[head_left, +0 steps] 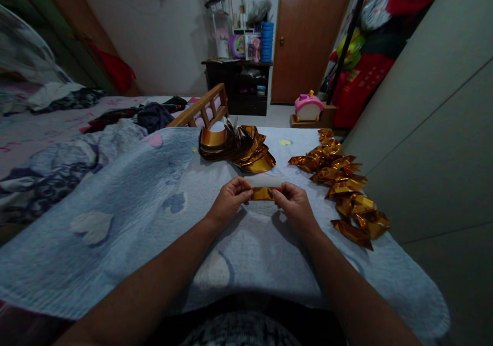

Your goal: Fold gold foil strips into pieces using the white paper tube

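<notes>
Between my two hands is a strip of gold foil paper (262,193), white along its far edge and shiny gold on the side toward me. My left hand (234,197) pinches its left end with thumb and fingers. At the right end, my right hand (291,200) holds it the same way, thumb on the gold face. Just beyond my hands lies a fanned stack of gold foil sheets (234,148). To the right, several folded gold foil pieces (342,181) with pointed ends lie in a long heap.
A pale blue cloth with heart shapes (154,243) covers the surface under my hands. Bedding and clothes (127,120) lie to the left. A white cabinet side (435,146) stands close on the right. Behind are a dark shelf unit (239,92) and a pink toy (308,106).
</notes>
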{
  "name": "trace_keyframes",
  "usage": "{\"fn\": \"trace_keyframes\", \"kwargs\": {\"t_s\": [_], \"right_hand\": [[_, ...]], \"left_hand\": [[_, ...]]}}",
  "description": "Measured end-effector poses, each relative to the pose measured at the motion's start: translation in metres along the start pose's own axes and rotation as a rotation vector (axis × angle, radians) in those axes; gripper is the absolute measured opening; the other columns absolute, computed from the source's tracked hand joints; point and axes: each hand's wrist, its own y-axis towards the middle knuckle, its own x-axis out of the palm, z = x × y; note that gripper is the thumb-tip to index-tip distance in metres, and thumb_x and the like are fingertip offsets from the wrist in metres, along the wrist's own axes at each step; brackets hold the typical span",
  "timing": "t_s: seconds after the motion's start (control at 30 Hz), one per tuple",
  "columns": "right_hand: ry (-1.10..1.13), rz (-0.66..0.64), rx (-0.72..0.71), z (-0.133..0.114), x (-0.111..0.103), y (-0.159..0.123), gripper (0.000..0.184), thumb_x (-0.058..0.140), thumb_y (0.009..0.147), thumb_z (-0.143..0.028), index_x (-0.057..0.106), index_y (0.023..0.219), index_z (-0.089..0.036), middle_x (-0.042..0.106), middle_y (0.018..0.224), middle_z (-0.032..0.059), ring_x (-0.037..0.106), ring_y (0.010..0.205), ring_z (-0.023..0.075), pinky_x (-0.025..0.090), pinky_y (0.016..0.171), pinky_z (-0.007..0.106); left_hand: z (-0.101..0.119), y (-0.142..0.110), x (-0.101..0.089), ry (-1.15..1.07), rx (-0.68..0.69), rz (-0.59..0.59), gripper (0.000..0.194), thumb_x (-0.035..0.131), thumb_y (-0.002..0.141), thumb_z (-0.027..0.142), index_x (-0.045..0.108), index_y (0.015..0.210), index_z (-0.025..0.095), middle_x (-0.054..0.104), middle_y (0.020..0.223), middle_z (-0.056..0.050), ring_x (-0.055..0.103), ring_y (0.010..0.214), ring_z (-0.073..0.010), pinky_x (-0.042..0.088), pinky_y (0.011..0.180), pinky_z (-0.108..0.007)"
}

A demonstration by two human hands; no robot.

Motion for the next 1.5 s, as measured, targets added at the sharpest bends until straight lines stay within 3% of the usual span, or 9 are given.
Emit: {"fn": "trace_keyframes", "kwargs": {"t_s": [0.63, 1.2, 1.5], "right_hand": [[0.040, -0.028, -0.066, -0.0017, 0.0014, -0.0026, 0.020, 0.067, 0.080, -0.040, 0.067, 0.084, -0.021, 0.052, 0.065, -0.0034, 0.044, 0.058, 0.0132, 0.038, 0.058, 0.027], [-0.267, 0.063, -0.288, -0.0023, 0.0035, -0.0057, 0.022, 0.058, 0.082, -0.029, 0.048, 0.064, -0.021, 0.041, 0.060, -0.0045, 0.038, 0.057, 0.0114, 0.030, 0.056, 0.026], [-0.214, 0.039, -0.233, -0.0031, 0.0015, -0.0061, 0.023, 0.059, 0.084, -0.034, 0.053, 0.067, -0.020, 0.043, 0.061, -0.0042, 0.039, 0.057, 0.0116, 0.031, 0.055, 0.026]], "left_hand": [[-0.0033, 0.0003, -0.0004, -0.086, -0.076, -0.053, 0.031, 0.082, 0.063, 0.023, 0.056, 0.079, 0.018, 0.060, 0.066, 0.005, 0.053, 0.057, -0.0074, 0.041, 0.055, -0.019], [-0.0054, 0.0002, -0.0005, -0.108, -0.124, -0.108, 0.045, 0.079, 0.067, 0.021, 0.045, 0.096, 0.022, 0.068, 0.078, 0.004, 0.061, 0.063, -0.0095, 0.045, 0.059, -0.018], [-0.0065, 0.0011, -0.0011, -0.114, -0.116, -0.123, 0.050, 0.079, 0.067, 0.021, 0.042, 0.100, 0.023, 0.069, 0.080, 0.003, 0.061, 0.061, -0.0086, 0.045, 0.059, -0.018]]}}
